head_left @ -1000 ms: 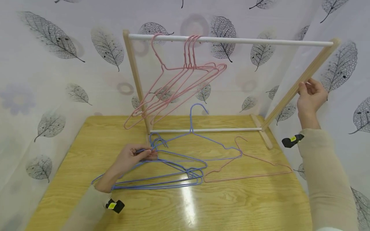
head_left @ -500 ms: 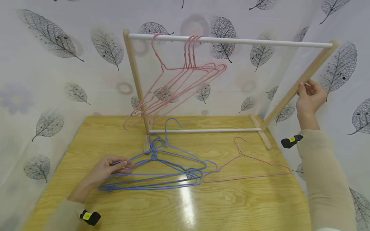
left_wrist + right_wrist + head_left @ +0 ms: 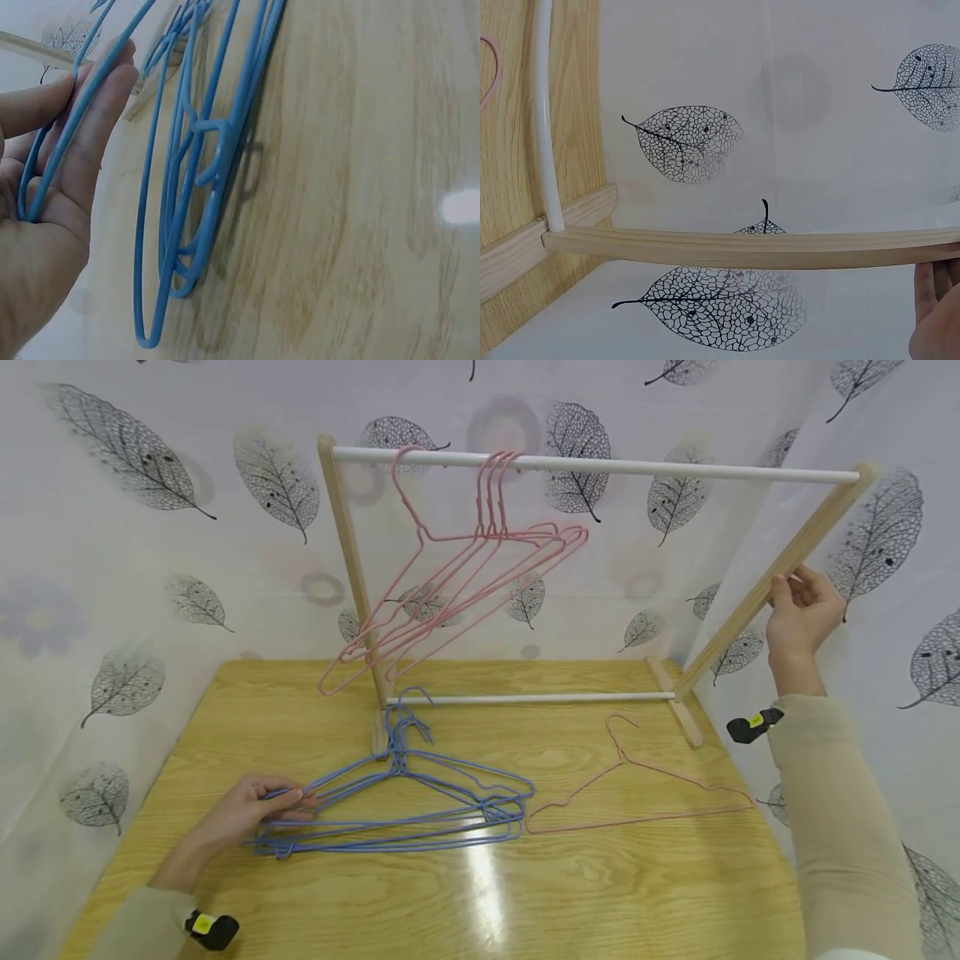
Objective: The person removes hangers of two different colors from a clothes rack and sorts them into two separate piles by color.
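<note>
My left hand (image 3: 243, 822) pinches the left end of a blue wire hanger (image 3: 88, 94) between thumb and fingers. In the left wrist view that end crosses the palm, beside a pile of blue hangers (image 3: 202, 150) on the wooden table (image 3: 420, 910). From the head, the held hanger overlaps the pile, its hook close to the other hooks. My right hand (image 3: 804, 614) holds the right wooden post (image 3: 757, 251) of a clothes rack, thumb in front; only part of that hand shows in the right wrist view.
Several pink hangers (image 3: 491, 510) hang on the left half of the rack's white top rail (image 3: 637, 466). A single pink hanger (image 3: 637, 820) lies flat on the table, right of the blue pile. Behind stands a leaf-patterned curtain (image 3: 675, 410).
My left hand has drawn the blue hanger left and toward me, from above the middle of the rack's base onto the blue pile. My right hand keeps its hold on the post.
</note>
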{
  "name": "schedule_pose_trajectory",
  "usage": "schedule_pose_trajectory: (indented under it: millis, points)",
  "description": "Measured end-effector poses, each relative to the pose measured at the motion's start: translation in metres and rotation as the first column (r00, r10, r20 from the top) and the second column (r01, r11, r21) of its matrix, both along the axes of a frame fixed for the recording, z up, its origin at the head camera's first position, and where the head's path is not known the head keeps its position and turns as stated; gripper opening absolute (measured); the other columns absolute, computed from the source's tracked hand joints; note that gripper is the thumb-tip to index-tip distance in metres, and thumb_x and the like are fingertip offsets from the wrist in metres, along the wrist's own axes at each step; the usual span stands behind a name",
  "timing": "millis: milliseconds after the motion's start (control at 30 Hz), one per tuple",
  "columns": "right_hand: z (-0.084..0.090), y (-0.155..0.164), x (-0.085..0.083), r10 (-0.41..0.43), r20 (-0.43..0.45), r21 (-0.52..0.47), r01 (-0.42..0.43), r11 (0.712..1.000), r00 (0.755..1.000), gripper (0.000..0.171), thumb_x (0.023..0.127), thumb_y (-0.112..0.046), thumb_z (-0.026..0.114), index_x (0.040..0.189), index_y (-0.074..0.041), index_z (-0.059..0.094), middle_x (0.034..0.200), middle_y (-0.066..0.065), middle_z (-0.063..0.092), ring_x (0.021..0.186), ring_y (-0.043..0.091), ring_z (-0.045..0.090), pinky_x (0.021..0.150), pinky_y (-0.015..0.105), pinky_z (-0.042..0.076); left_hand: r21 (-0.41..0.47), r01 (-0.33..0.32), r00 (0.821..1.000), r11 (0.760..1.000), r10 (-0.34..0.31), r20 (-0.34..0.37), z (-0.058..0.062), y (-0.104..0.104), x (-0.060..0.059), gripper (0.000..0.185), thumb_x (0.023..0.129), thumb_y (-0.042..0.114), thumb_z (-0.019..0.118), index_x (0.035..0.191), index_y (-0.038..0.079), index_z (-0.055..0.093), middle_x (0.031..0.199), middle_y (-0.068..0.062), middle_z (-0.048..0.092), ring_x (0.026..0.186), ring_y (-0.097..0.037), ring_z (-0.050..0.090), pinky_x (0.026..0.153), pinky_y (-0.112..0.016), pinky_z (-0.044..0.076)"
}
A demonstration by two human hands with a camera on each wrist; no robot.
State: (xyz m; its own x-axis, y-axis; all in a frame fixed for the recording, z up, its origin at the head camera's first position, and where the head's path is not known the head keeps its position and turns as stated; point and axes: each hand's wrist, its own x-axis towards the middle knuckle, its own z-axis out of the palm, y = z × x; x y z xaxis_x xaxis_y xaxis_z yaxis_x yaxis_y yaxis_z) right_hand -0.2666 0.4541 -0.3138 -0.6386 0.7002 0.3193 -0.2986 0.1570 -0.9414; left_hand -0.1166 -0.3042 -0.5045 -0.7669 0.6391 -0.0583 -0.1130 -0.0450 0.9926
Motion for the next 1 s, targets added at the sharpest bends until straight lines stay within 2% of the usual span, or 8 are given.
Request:
schedule_pose_trajectory:
  millis: [100,200,367,467,533,700,867,1000]
  points:
    - [-0.001,0.001,-0.002,-0.005,0.003,0.006,0.005,1.0,1.0,0.023,0.097,-0.01,0.074,0.119,-0.013,0.078,0.094,-0.011,0.069,0.085,0.003,0.066,0.076,0.005,0.06,-0.036,-0.03,1.0,0.999,0.031,0.005,-0.003,-0.001,0.0,0.029,0.111,-0.001,0.047,0.129,-0.015,0.065,0.119,-0.006,0.081,0.107,-0.019,0.079,0.096,-0.031,0.066]
    - [0.0,0.002,-0.002,-0.005,0.003,0.0,0.005,1.0,1.0,0.023,0.097,-0.01,0.074,0.12,-0.013,0.078,0.092,-0.011,0.069,0.086,0.003,0.066,0.077,0.005,0.06,-0.127,-0.082,0.997,0.989,0.081,-0.015,-0.003,-0.001,0.0,0.032,0.11,0.002,0.05,0.127,-0.024,0.058,0.115,-0.005,0.082,0.104,-0.016,0.08,0.094,-0.03,0.067]
    - [0.0,0.0,-0.001,0.005,0.007,-0.001,-0.005,1.0,1.0,0.025,0.097,-0.01,0.075,0.121,-0.013,0.077,0.097,-0.009,0.072,0.089,0.004,0.066,0.079,0.006,0.06,-0.298,-0.152,0.988,0.942,0.138,-0.067,0.002,-0.001,0.002,0.04,0.109,0.009,0.057,0.126,-0.028,0.056,0.109,-0.004,0.083,0.099,-0.01,0.08,0.088,-0.029,0.069]
    - [0.0,0.0,-0.001,0.014,-0.002,-0.006,-0.014,1.0,1.0,0.025,0.097,-0.009,0.075,0.121,-0.012,0.077,0.1,-0.007,0.073,0.089,0.004,0.067,0.079,0.006,0.061,-0.34,-0.18,0.983,0.923,0.159,-0.087,0.007,-0.003,0.002,0.041,0.108,0.009,0.059,0.129,-0.026,0.056,0.11,-0.003,0.083,0.097,-0.009,0.08,0.086,-0.029,0.069]
    - [0.001,0.0,0.0,0.025,-0.017,-0.017,-0.025,1.0,1.0,0.024,0.097,-0.008,0.075,0.12,-0.012,0.078,0.098,-0.006,0.073,0.088,0.004,0.067,0.077,0.006,0.061,-0.367,-0.218,0.974,0.904,0.181,-0.135,0.01,-0.004,0.002,0.041,0.107,0.011,0.062,0.13,-0.023,0.058,0.112,0.001,0.082,0.098,-0.006,0.079,0.087,-0.026,0.069]
    - [0.001,0.0,0.0,0.033,-0.044,-0.031,-0.034,0.999,0.999,0.022,0.096,-0.007,0.075,0.118,-0.01,0.079,0.093,-0.007,0.071,0.085,0.004,0.067,0.075,0.007,0.061,-0.369,-0.349,0.928,0.861,0.263,-0.265,0.017,-0.004,0.0,0.039,0.107,0.013,0.064,0.133,-0.015,0.063,0.116,0.013,0.08,0.103,-0.001,0.077,0.088,-0.021,0.067]
    - [0.001,0.001,0.0,0.011,-0.029,-0.003,-0.011,1.0,1.0,0.022,0.097,-0.009,0.075,0.119,-0.011,0.078,0.094,-0.01,0.071,0.085,0.003,0.067,0.075,0.006,0.06,-0.267,-0.4,0.898,0.877,0.317,-0.306,0.028,0.013,-0.002,0.038,0.108,0.011,0.061,0.136,-0.015,0.06,0.12,0.017,0.078,0.106,0.0,0.076,0.092,-0.022,0.066]
    - [0.001,0.001,0.0,0.011,-0.024,-0.006,-0.011,1.0,1.0,0.023,0.096,-0.01,0.075,0.119,-0.011,0.078,0.092,-0.01,0.071,0.084,0.003,0.067,0.074,0.006,0.06,-0.167,-0.425,0.884,0.89,0.367,-0.291,0.042,0.036,-0.003,0.036,0.108,0.009,0.061,0.134,-0.016,0.061,0.118,0.016,0.079,0.107,-0.001,0.076,0.092,-0.02,0.065]
